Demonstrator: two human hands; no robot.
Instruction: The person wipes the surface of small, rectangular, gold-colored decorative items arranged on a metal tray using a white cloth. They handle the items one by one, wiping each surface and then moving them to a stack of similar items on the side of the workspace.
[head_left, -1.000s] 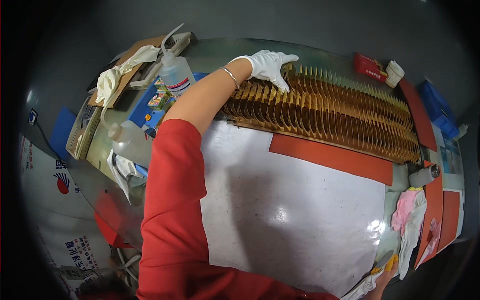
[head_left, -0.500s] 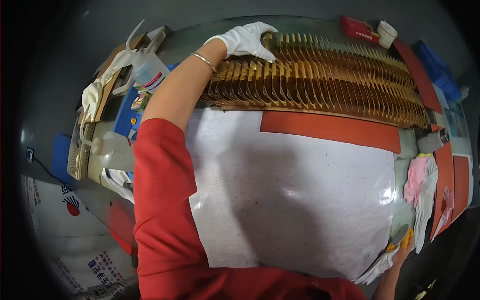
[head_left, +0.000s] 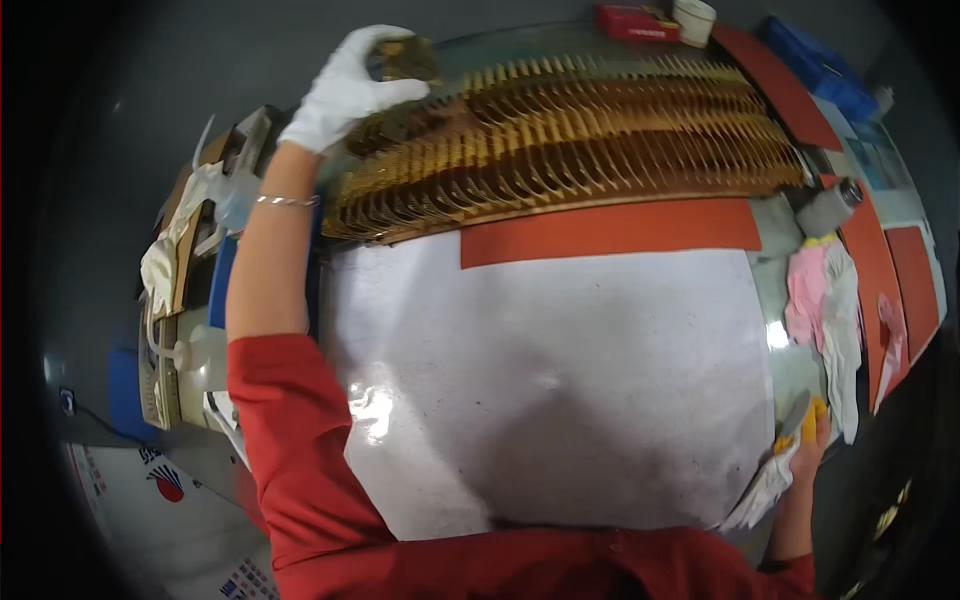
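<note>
So the gloved left hand (head_left: 345, 90) is stretched way out, clamped on a brown card (head_left: 408, 58) above the fanned card row (head_left: 560, 140). Right hand (head_left: 800, 455) grips a yellow tool (head_left: 812, 420) at the tabletop (head_left: 560, 380) edge, pink cloth (head_left: 808, 285) nearby.

The left hand (head_left: 345, 92), in its white glove, moved from the top of the rack of golden-brown slotted pieces (head_left: 570, 135) toward the rack's far left end and closed its fingers on a single brown piece (head_left: 408, 60), which it lifted clear above the row. The view swung as well, so the rack and the white sheet (head_left: 560, 380) shifted in frame.
</note>
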